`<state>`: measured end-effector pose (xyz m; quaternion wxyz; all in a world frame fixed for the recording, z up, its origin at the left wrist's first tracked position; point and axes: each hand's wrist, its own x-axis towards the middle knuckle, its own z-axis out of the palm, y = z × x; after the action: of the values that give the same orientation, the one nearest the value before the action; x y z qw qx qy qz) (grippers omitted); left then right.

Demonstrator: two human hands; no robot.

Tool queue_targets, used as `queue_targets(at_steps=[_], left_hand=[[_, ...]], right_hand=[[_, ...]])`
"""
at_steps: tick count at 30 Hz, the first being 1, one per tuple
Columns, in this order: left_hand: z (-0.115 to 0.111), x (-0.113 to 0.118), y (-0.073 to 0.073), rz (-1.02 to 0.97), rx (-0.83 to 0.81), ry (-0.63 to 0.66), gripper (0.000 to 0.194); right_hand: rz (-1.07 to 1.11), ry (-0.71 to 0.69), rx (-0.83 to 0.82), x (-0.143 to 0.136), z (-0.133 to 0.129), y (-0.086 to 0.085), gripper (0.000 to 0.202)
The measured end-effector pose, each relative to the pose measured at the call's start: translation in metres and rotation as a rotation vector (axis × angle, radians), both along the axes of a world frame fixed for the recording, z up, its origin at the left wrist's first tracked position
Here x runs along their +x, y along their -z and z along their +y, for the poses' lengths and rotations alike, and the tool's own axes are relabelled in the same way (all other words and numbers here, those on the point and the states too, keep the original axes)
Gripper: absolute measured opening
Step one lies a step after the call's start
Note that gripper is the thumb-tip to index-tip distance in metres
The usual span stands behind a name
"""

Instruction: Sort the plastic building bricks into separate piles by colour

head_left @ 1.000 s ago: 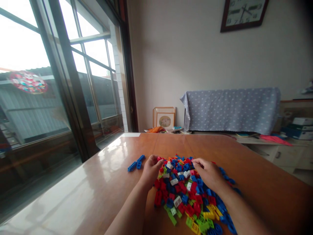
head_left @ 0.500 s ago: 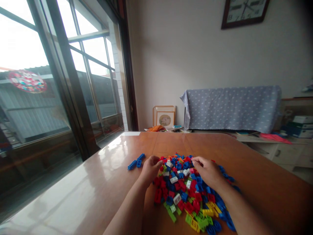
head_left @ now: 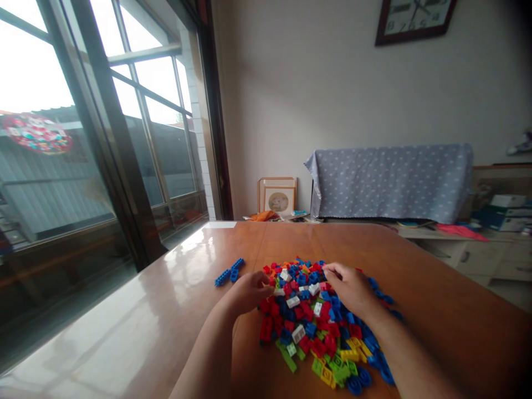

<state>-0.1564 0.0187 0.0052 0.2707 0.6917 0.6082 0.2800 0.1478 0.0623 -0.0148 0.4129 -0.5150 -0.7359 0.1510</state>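
A loose pile of toy building bricks (head_left: 305, 310) in red, blue, white, green, yellow and orange lies on the wooden table. At its left edge is my left hand (head_left: 251, 291), fingers curled and thumb close to the forefinger, its tips beside a white brick (head_left: 278, 292). Whatever sits between those fingertips is too small to make out. Over the far right side of the pile, my right hand (head_left: 349, 285) has thumb and forefinger together in a pinch; any piece in it is hidden. Left of the pile lie joined blue bricks (head_left: 229, 272), apart from the rest.
The glossy brown table (head_left: 166, 321) runs out to a sheet of white paper (head_left: 220, 225) at its far left edge. Tall windows (head_left: 145, 111) stand on the left. Behind the table are a cloth-covered object (head_left: 390, 183), framed pictures (head_left: 277, 197) and a cabinet (head_left: 477, 257).
My left hand has drawn back slightly toward me and to the left, down the pile's left edge. My right hand has stayed almost in place. The view has shifted a little.
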Motion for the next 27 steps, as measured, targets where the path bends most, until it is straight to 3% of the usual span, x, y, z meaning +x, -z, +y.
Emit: queue_targets(at_steps=[6,13,17,27], left_hand=[[-0.009,-0.004,0.002,0.001,-0.067,0.022,0.043],[0.001,0.018,0.013,-0.080,0.102,0.097,0.019],[0.005,0.028,0.014,-0.151,0.107,0.130,0.015],[0.018,0.040,0.020,-0.545,0.012,0.171,0.037]], right_hand=[[-0.002,0.028,-0.019,0.000,0.002,-0.001,0.031],[0.144,0.116,-0.033,0.007,0.004,-0.007,0.035],[0.315,0.185,-0.059,0.015,0.009,-0.008,0.039],[0.525,0.301,-0.148,0.037,0.016,-0.010,0.045]])
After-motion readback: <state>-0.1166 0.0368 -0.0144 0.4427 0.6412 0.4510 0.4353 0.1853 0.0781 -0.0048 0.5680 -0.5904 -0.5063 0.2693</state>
